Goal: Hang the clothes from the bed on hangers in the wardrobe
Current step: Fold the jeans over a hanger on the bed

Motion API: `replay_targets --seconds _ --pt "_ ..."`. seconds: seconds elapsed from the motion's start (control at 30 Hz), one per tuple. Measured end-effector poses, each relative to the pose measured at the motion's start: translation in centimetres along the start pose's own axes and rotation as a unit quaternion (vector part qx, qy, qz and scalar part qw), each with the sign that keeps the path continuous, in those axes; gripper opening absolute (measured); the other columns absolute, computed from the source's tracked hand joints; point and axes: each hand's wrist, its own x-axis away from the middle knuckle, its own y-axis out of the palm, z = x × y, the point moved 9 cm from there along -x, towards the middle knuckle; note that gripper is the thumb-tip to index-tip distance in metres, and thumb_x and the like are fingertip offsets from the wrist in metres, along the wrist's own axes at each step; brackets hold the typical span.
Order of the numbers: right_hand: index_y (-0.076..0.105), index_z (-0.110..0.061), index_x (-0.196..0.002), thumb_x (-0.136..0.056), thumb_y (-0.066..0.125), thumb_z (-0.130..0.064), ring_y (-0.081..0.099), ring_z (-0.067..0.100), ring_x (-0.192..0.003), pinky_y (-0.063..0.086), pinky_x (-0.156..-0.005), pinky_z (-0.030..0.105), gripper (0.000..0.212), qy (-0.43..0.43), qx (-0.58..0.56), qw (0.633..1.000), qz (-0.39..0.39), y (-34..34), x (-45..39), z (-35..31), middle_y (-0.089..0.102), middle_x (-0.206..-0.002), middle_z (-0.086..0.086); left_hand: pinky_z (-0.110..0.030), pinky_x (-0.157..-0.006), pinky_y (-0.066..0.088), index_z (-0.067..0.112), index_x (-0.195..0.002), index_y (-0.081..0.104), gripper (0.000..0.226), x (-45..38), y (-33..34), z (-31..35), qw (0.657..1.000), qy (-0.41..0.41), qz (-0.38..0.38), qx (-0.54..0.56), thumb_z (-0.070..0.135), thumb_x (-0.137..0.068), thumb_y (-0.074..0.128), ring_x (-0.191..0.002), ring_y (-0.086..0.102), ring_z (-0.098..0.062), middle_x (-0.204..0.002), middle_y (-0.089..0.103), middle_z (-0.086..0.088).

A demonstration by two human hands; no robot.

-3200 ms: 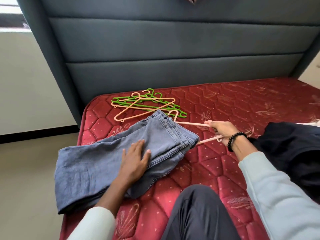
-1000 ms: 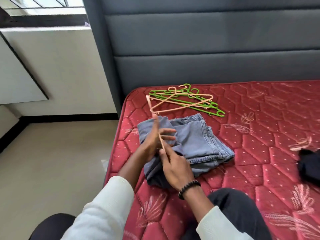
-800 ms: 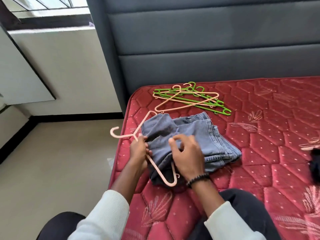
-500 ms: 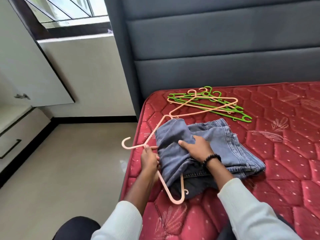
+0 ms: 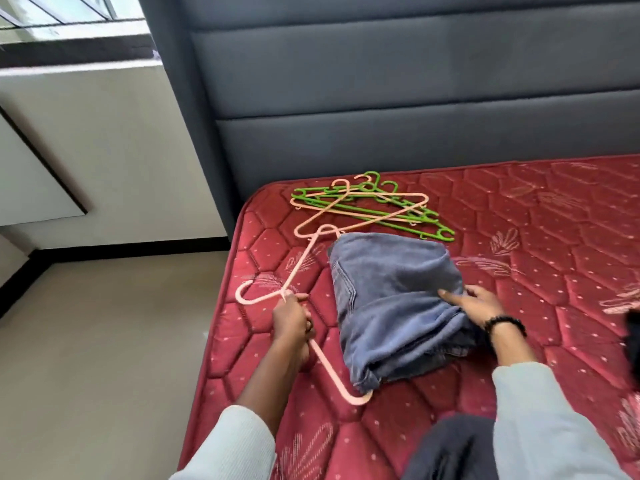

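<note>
Folded blue jeans [image 5: 391, 306] lie on the red mattress [image 5: 554, 265], draped over the bar of a peach hanger [image 5: 301, 268]. My left hand [image 5: 291, 317] grips that hanger just below its hook, at the bed's left edge. My right hand [image 5: 478, 303] holds the right side of the jeans fold, fingers curled into the denim. The hanger's lower corner sticks out under the jeans near me; its bar is hidden by the cloth.
A pile of green and peach hangers [image 5: 367, 206] lies behind the jeans near the grey headboard [image 5: 381, 98]. A dark garment [image 5: 633, 341] shows at the right edge. Beige floor [image 5: 104, 341] lies left of the bed. My dark-trousered knee [image 5: 450, 448] rests on the mattress.
The jeans have been pulled further across the hanger and smoothed into a flatter fold. My right hand slid to the jeans' right side. My left hand keeps holding the hanger.
</note>
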Motion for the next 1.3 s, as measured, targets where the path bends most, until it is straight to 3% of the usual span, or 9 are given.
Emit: replay_targets --seconds 0.1,0.17,0.33,0.6,0.9,1.03,1.1,1.2,1.3 --pt "0.052 -0.022 -0.137 -0.067 0.087 -0.042 0.058 0.032 -0.118 0.045 -0.105 0.043 0.081 -0.058 0.102 0.989 0.095 -1.2 0.7 -2.7 0.053 -0.137 0.018 -0.008 -0.032 0.017 0.008 -0.095 0.055 0.032 -0.3 0.0 0.7 1.000 0.026 -0.012 -0.011 0.017 -0.108 0.027 -0.026 0.023 -0.001 -0.042 0.034 0.004" --pt "0.041 -0.033 -0.148 -0.080 0.076 -0.047 0.044 0.029 -0.136 0.034 -0.113 0.044 0.077 -0.196 0.155 0.952 0.179 -1.0 3.6 -8.8 0.039 -0.150 0.009 -0.009 -0.032 0.017 0.008 -0.095 0.055 0.034 -0.3 0.4 1.8 0.998 0.043 -0.039 -0.007 0.022 -0.109 0.028 -0.028 0.023 -0.001 -0.043 0.034 0.005" --pt "0.001 -0.058 -0.152 -0.079 0.019 -0.092 -0.012 0.040 -0.152 -0.017 -0.112 0.068 0.082 -0.268 0.357 0.894 -0.036 13.4 6.6 -11.9 -0.009 -0.168 -0.004 -0.012 -0.032 0.019 0.006 -0.102 0.056 0.038 1.0 1.5 3.7 0.993 0.078 -0.083 -0.028 0.031 -0.110 0.028 -0.031 0.024 -0.002 -0.045 0.035 0.006" --pt "-0.005 -0.060 -0.150 -0.077 0.006 -0.091 -0.022 0.035 -0.150 -0.022 -0.112 0.064 0.081 -0.260 0.408 0.874 -0.051 15.5 6.7 -9.1 -0.013 -0.167 -0.009 -0.011 -0.033 0.019 0.007 -0.116 0.057 0.037 3.2 1.8 5.1 0.996 0.040 -0.080 0.009 0.032 -0.109 0.030 -0.031 0.024 -0.002 -0.047 0.034 0.005" --pt "0.030 -0.055 -0.138 -0.064 0.040 -0.099 0.039 0.008 -0.142 0.029 -0.121 0.037 0.087 -0.275 0.069 0.938 -0.202 12.3 14.6 -13.1 0.038 -0.154 -0.014 -0.013 -0.028 0.018 0.014 -0.090 0.051 0.031 14.0 5.5 21.2 0.962 0.071 -0.217 0.146 0.032 -0.108 0.034 -0.029 0.021 0.000 -0.047 0.030 0.008" --pt "0.050 -0.032 -0.135 -0.100 0.045 -0.051 0.060 0.016 -0.120 0.043 -0.107 0.036 0.041 -0.259 -0.148 0.918 -0.261 12.2 21.7 -19.7 0.057 -0.143 0.003 -0.016 -0.037 0.026 0.014 -0.096 0.050 0.022 17.5 3.8 25.6 0.967 0.139 -0.191 0.097 0.023 -0.106 0.033 -0.033 0.032 -0.004 -0.049 0.039 0.005" --pt "0.054 -0.030 -0.135 -0.098 0.034 -0.057 0.066 0.025 -0.114 0.047 -0.102 0.044 0.050 -0.232 -0.213 0.882 -0.351 13.3 26.1 -23.7 0.065 -0.133 0.002 -0.017 -0.037 0.037 0.011 -0.104 0.049 0.016 18.0 1.1 27.1 0.971 0.163 -0.155 0.081 0.017 -0.105 0.034 -0.038 0.044 -0.008 -0.055 0.050 -0.002" --pt "0.057 -0.033 -0.132 -0.092 0.040 -0.068 0.069 0.014 -0.108 0.053 -0.093 0.034 0.055 -0.280 -0.108 0.858 -0.417 16.0 32.6 -29.0 0.071 -0.121 -0.004 -0.026 -0.048 0.053 0.009 -0.109 0.042 0.017 18.6 -4.4 29.8 0.970 0.197 -0.112 0.086 0.013 -0.107 0.027 -0.060 0.060 -0.019 -0.078 0.059 -0.014" --pt "0.046 -0.027 -0.138 -0.078 0.078 -0.055 0.067 0.012 -0.107 0.054 -0.086 0.027 0.074 -0.391 0.136 0.844 -0.342 20.8 36.8 -32.0 0.068 -0.110 -0.005 -0.035 -0.067 0.058 0.010 -0.097 0.040 0.021 18.0 -10.6 32.5 0.965 0.232 -0.069 0.102 0.012 -0.107 0.021 -0.072 0.066 -0.026 -0.086 0.064 -0.018"
